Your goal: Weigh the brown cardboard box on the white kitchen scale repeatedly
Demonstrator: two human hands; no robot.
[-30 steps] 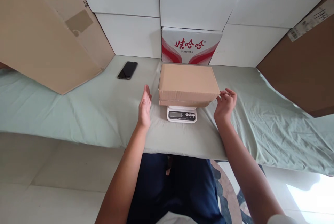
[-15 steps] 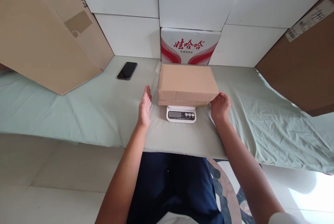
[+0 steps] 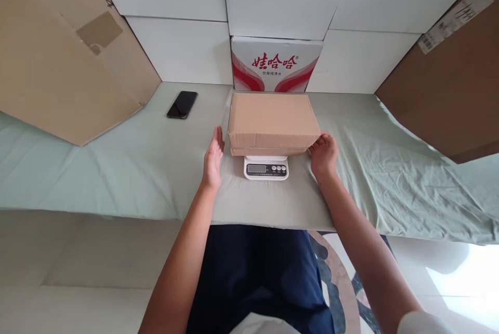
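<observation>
My right hand point(image 3: 323, 156) curls its fingers at the near right corner of the cardboard box point(image 3: 273, 122), seemingly touching; my left hand point(image 3: 212, 158) stands flat, fingers together, just beside it. The box sits on a scale point(image 3: 266, 168)

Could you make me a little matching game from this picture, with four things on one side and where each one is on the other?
Things:
1. cardboard box
2. phone
3. kitchen scale
4. red-and-white carton

Places:
A. against the white wall, behind the box
B. on the green sheet, far left of the scale
C. resting on top of the scale
D. under the box, display facing the person

Pairs: 1-C, 2-B, 3-D, 4-A
</observation>
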